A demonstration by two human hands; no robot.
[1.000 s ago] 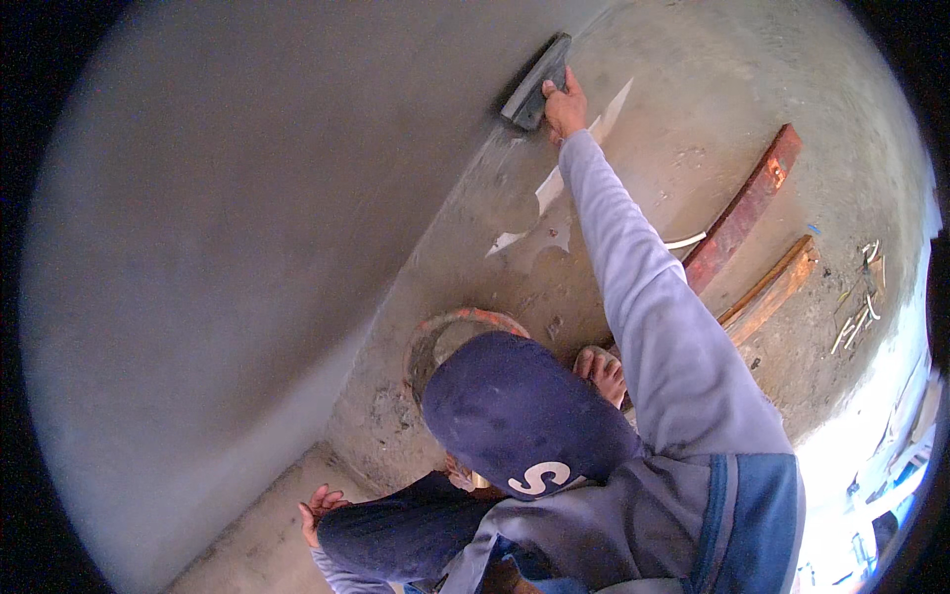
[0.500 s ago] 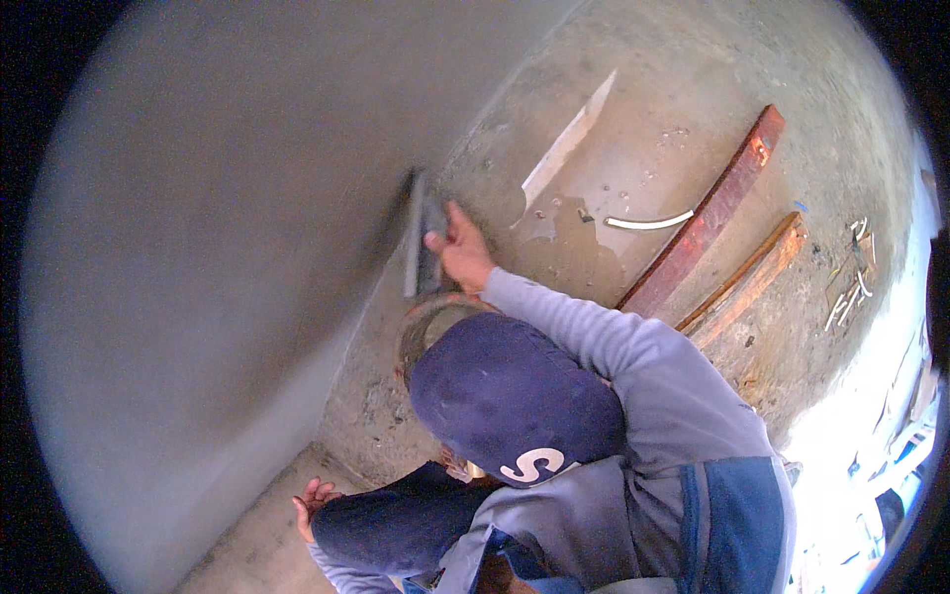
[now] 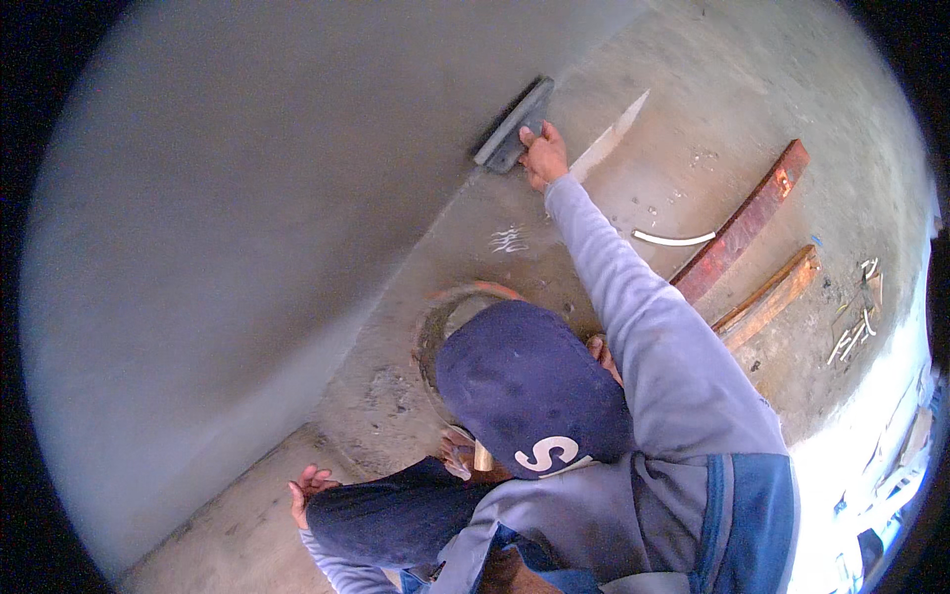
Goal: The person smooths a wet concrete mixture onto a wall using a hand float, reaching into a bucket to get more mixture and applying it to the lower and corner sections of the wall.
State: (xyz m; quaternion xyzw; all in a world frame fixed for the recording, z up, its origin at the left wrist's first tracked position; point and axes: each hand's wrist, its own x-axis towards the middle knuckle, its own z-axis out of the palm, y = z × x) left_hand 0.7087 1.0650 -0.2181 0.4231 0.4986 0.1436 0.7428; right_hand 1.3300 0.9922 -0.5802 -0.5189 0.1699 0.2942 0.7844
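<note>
Along the left, the grey wall (image 3: 218, 247) looks mostly smooth, though what is left is unclear; the left hand (image 3: 312, 487), loosely open, rests empty at the knee (image 3: 332, 520); past a bucket (image 3: 500, 289), a trowel (image 3: 510, 137) at the wall's foot sits gripped in the right hand (image 3: 545, 156); a red board (image 3: 742, 223) lies on damp-looking floor (image 3: 683, 124).

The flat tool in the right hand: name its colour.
The flat tool is grey; head view shows it.
</note>
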